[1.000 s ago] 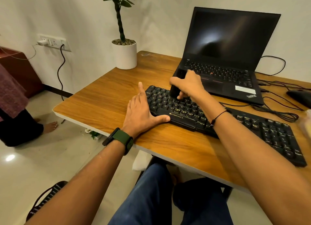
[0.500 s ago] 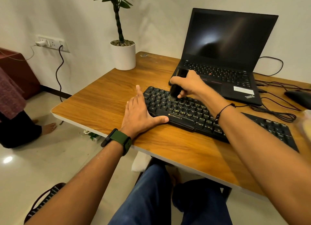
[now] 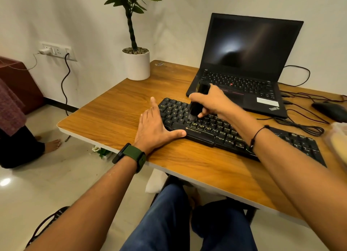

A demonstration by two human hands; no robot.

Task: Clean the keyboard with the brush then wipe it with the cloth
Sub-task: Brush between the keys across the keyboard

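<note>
Table [image 3: 116, 115] of wood grain carries the black keyboard [image 3: 221, 130], lying slantwise near its front edge before the open laptop [image 3: 244, 66]. Left hand [image 3: 154, 128] lies flat, fingers straight, thumb against the keyboard's near edge. Right hand [image 3: 212, 102] grips the black brush [image 3: 196, 108], now further along the left-side keys. Bare wood lies leftward.

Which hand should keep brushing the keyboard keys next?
The right hand: it already grips the brush with bristles on the keyboard, while the left hand lies flat, bracing its end.
</note>
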